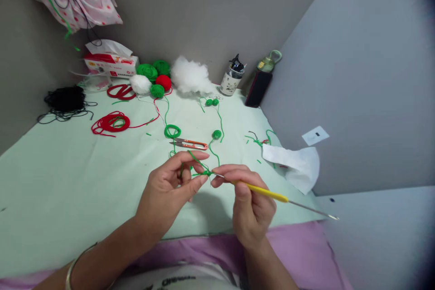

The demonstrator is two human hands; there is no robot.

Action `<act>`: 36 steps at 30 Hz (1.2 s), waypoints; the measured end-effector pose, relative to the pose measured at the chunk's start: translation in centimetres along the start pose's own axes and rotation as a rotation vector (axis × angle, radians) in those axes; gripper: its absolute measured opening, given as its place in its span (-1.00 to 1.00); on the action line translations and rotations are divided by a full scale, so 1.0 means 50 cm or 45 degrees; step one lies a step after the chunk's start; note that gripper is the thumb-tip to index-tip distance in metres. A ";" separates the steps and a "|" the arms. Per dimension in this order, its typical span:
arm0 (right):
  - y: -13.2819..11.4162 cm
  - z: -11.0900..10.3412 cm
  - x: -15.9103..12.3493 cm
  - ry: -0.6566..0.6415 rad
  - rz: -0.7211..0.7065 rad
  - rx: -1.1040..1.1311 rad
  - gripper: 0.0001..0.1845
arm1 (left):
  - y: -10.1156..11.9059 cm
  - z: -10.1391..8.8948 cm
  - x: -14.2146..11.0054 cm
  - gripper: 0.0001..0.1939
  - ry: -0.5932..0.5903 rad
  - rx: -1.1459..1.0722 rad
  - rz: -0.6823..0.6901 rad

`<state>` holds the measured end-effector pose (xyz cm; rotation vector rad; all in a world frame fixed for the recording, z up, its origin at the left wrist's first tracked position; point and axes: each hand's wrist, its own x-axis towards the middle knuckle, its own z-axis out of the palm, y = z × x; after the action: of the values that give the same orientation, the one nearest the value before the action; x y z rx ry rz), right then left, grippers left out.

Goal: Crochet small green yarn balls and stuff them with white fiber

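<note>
My right hand [251, 204] grips a double-ended crochet hook [268, 193] by its yellow handle, its thin metal tip pointing left. That tip meets a small piece of green crochet [205, 172], pinched between the thumb and fingers of my left hand [173, 186]. Green yarn passes over my raised left index finger. Just beyond my left hand lie orange-handled thread snips [190, 144] and a loose coil of green yarn [172, 131]. A small green crocheted ball [216, 134] with a yarn tail rests past my fingertips. The exact stitch at the tip is too small to make out.
Along the back are a tissue box [112, 64], yarn balls [147, 71], white stuffing [190, 75], a pen cup [232, 80], and a phone [258, 89] leaning on a bottle [270, 61]. Left are black yarn [66, 101], red scissors [121, 92], red yarn [112, 122]. White paper [299, 167] lies right.
</note>
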<state>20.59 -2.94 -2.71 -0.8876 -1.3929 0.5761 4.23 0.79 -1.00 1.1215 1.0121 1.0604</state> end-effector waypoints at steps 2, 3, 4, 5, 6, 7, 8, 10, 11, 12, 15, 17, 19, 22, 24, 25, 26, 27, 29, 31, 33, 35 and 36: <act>0.001 0.002 0.001 0.021 0.013 0.049 -0.74 | -0.001 -0.002 0.000 -0.71 -0.021 -0.043 -0.017; 0.001 0.003 0.002 0.034 0.031 0.095 -0.74 | -0.001 -0.003 0.002 -0.70 -0.043 -0.070 -0.033; 0.002 0.004 0.003 0.046 0.060 0.153 -0.75 | -0.002 -0.004 0.003 -0.68 -0.068 -0.100 -0.051; 0.003 0.004 0.005 0.057 0.099 0.215 -0.75 | -0.003 -0.005 0.005 -0.67 -0.094 -0.126 -0.066; 0.004 0.005 0.007 0.064 0.145 0.276 -0.74 | -0.004 -0.005 0.007 -0.66 -0.114 -0.150 -0.075; 0.006 0.006 0.008 0.069 0.193 0.331 -0.74 | -0.006 -0.006 0.008 -0.66 -0.132 -0.169 -0.083; 0.007 0.007 0.010 0.073 0.237 0.380 -0.75 | -0.007 -0.006 0.010 -0.65 -0.150 -0.184 -0.091; 0.010 0.008 0.015 0.078 0.295 0.466 -0.75 | -0.009 -0.006 0.010 -0.66 -0.184 -0.207 -0.104; 0.011 0.008 0.016 0.078 0.310 0.504 -0.75 | -0.009 -0.007 0.010 -0.67 -0.198 -0.211 -0.109; 0.012 0.007 0.018 0.073 0.321 0.540 -0.75 | -0.009 -0.007 0.009 -0.67 -0.207 -0.212 -0.113; 0.013 0.005 0.019 0.036 0.330 0.586 -0.75 | -0.007 -0.008 0.008 -0.68 -0.208 -0.201 -0.108; 0.012 0.003 0.017 0.014 0.312 0.540 -0.75 | -0.005 -0.008 0.008 -0.69 -0.197 -0.190 -0.095; 0.011 0.001 0.014 0.006 0.267 0.451 -0.75 | -0.004 -0.007 0.009 -0.70 -0.175 -0.170 -0.081; 0.008 0.001 0.010 0.011 0.153 0.284 -0.75 | -0.002 -0.006 0.009 -0.70 -0.140 -0.100 -0.059; 0.006 -0.001 0.009 -0.004 0.077 0.150 -0.74 | -0.003 -0.005 0.009 -0.70 -0.112 -0.038 -0.034; 0.004 -0.002 0.008 -0.022 0.041 0.077 -0.74 | -0.004 -0.004 0.009 -0.71 -0.093 -0.003 -0.019; 0.001 -0.003 0.008 -0.050 0.009 0.002 -0.74 | -0.005 -0.003 0.008 -0.71 -0.068 0.036 0.000; -0.002 -0.004 0.008 -0.084 -0.025 -0.077 -0.74 | -0.006 -0.002 0.008 -0.72 -0.043 0.078 0.022; -0.008 -0.007 0.008 -0.156 -0.116 -0.247 -0.74 | -0.007 0.000 0.006 -0.73 0.020 0.169 0.090; -0.012 -0.008 0.007 -0.213 -0.227 -0.409 -0.75 | -0.008 0.003 0.005 -0.74 0.080 0.244 0.175; -0.014 -0.008 0.006 -0.237 -0.320 -0.523 -0.76 | -0.009 0.006 0.003 -0.74 0.117 0.279 0.232; -0.013 -0.006 0.006 -0.224 -0.343 -0.546 -0.75 | -0.010 0.007 0.002 -0.73 0.106 0.274 0.228; -0.011 -0.005 0.005 -0.207 -0.329 -0.527 -0.75 | -0.011 0.007 0.002 -0.72 0.092 0.257 0.210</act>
<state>20.78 -3.09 -2.11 -0.9799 -1.7806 0.1648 4.67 0.76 -1.49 1.3577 1.1172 1.1556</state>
